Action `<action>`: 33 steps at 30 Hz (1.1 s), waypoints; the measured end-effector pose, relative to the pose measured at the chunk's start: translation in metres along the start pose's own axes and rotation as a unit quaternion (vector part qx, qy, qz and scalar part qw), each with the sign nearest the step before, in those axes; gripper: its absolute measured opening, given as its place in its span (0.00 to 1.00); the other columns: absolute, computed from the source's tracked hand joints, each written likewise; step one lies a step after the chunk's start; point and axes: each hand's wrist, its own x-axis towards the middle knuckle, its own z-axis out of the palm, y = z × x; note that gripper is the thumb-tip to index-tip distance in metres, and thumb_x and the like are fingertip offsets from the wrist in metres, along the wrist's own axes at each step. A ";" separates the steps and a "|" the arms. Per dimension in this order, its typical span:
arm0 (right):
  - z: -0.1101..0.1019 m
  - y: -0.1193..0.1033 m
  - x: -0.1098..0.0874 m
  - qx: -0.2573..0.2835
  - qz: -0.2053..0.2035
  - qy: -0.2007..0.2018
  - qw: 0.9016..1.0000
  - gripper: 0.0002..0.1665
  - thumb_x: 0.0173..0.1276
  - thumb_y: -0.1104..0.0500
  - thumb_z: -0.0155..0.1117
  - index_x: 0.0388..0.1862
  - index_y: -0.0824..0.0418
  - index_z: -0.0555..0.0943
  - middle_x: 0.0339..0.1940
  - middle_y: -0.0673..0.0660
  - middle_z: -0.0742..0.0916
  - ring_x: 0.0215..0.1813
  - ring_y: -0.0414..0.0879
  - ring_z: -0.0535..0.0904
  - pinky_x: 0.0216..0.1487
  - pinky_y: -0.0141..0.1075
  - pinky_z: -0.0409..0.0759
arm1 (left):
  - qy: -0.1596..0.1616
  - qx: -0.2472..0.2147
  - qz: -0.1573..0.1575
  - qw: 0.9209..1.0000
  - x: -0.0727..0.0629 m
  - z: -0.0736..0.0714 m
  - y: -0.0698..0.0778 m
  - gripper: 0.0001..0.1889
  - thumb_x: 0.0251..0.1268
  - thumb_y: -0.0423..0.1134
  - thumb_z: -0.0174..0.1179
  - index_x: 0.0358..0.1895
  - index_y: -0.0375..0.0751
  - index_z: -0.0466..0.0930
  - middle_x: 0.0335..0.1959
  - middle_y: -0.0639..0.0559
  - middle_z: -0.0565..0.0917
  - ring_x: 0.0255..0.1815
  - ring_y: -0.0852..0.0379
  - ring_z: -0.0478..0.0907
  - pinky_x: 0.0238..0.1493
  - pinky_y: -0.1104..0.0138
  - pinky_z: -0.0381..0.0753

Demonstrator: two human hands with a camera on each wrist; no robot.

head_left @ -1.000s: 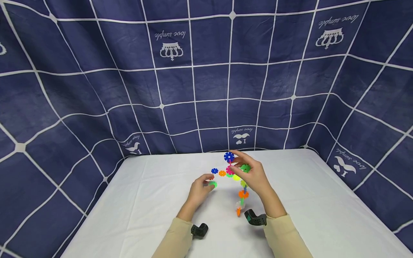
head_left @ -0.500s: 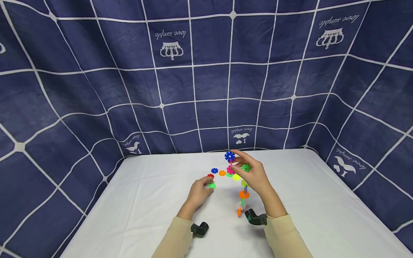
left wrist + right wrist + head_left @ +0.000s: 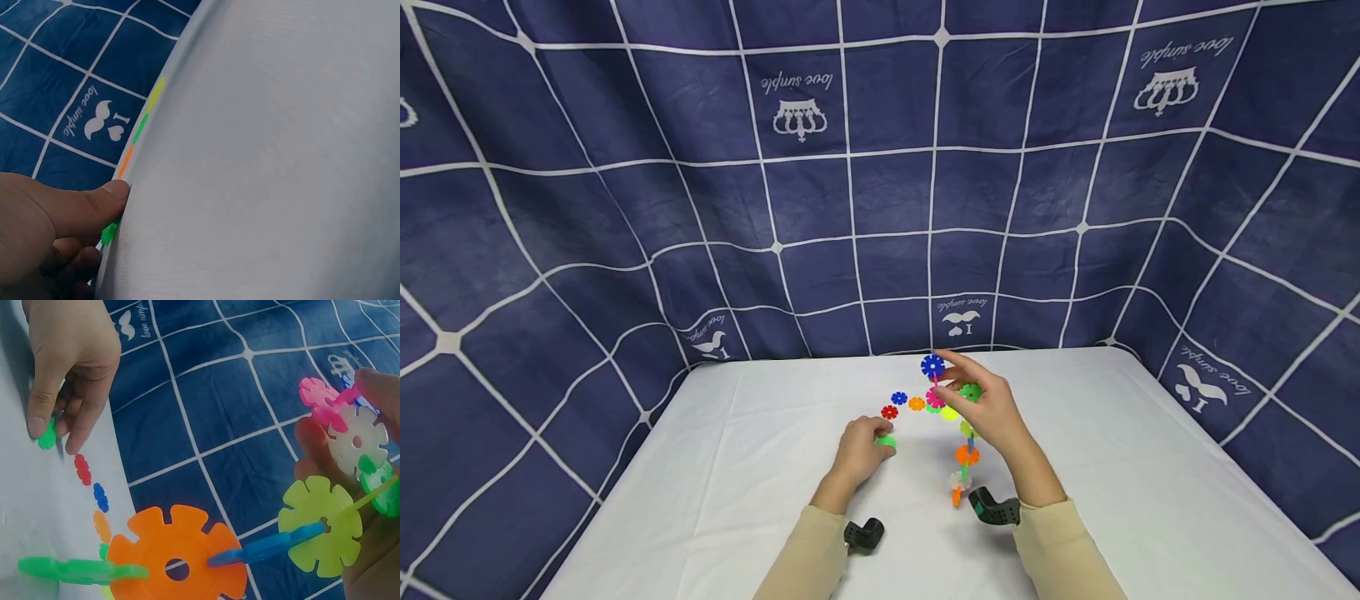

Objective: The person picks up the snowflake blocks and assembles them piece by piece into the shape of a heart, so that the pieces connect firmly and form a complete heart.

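My right hand [image 3: 988, 408] grips a chain of slotted plastic snowflake discs above the table. A blue disc [image 3: 932, 365] tops the chain, with a pink disc [image 3: 936, 397] below it. Past the hand hang a yellow-green disc [image 3: 320, 526], an orange disc [image 3: 178, 550] and more, down to an orange end disc [image 3: 957, 497] seen edge-on. My left hand [image 3: 856, 452] is low over the white table, pinching a bright green snowflake disc [image 3: 47, 435] between thumb and fingers. Its fingers partly hide that disc in the head view.
On the white tablecloth [image 3: 760, 467] a curved row of loose discs runs away from the left hand: red [image 3: 889, 412], blue [image 3: 898, 398], orange [image 3: 917, 404], then green and yellow [image 3: 950, 412]. A dark blue checked curtain [image 3: 887, 192] stands behind the table.
My left hand has drawn back toward me and slightly left with the green disc, away from the red disc, which now shows whole. The right hand and chain have barely moved.
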 end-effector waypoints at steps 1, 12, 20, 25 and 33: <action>0.000 0.000 0.000 0.000 -0.001 -0.001 1.000 0.31 0.65 0.58 0.72 0.67 0.51 0.77 0.44 0.55 0.90 0.40 0.41 0.84 0.41 0.30 0.86 | 0.001 0.003 -0.003 1.000 -0.001 -0.001 0.001 0.16 0.51 0.32 0.75 0.46 0.39 0.87 0.35 0.51 0.81 0.38 0.57 0.71 0.43 0.64 0.73; 0.000 0.002 -0.001 0.000 0.007 -0.009 1.000 0.31 0.65 0.56 0.72 0.67 0.49 0.77 0.44 0.54 0.90 0.40 0.42 0.84 0.40 0.31 0.86 | -0.008 -0.073 -0.006 0.997 -0.002 -0.006 0.000 0.09 0.51 0.30 0.75 0.35 0.43 0.86 0.31 0.52 0.79 0.32 0.59 0.71 0.35 0.70 0.72; 0.000 0.002 -0.001 0.011 -0.002 -0.012 1.000 0.31 0.65 0.58 0.72 0.67 0.54 0.76 0.45 0.58 0.90 0.39 0.45 0.84 0.39 0.30 0.85 | 0.004 -0.247 -0.034 0.968 0.001 -0.024 0.018 0.08 0.57 0.31 0.71 0.35 0.32 0.81 0.28 0.45 0.85 0.21 0.59 0.82 0.26 0.64 0.86; 0.001 0.002 -0.001 0.014 -0.003 -0.013 1.000 0.31 0.65 0.58 0.72 0.68 0.53 0.76 0.46 0.58 0.90 0.39 0.45 0.84 0.40 0.30 0.85 | -0.005 -0.341 -0.030 0.940 0.000 -0.040 0.034 0.08 0.66 0.33 0.64 0.40 0.30 0.78 0.31 0.38 0.89 0.23 0.56 0.86 0.27 0.60 0.88; 0.002 0.002 -0.001 0.006 -0.005 -0.020 1.000 0.32 0.66 0.57 0.72 0.69 0.50 0.75 0.46 0.57 0.89 0.39 0.45 0.85 0.39 0.30 0.85 | -0.009 -0.345 0.018 0.938 -0.005 -0.059 0.056 0.13 0.74 0.33 0.56 0.58 0.41 0.80 0.33 0.37 0.87 0.23 0.58 0.83 0.28 0.62 0.88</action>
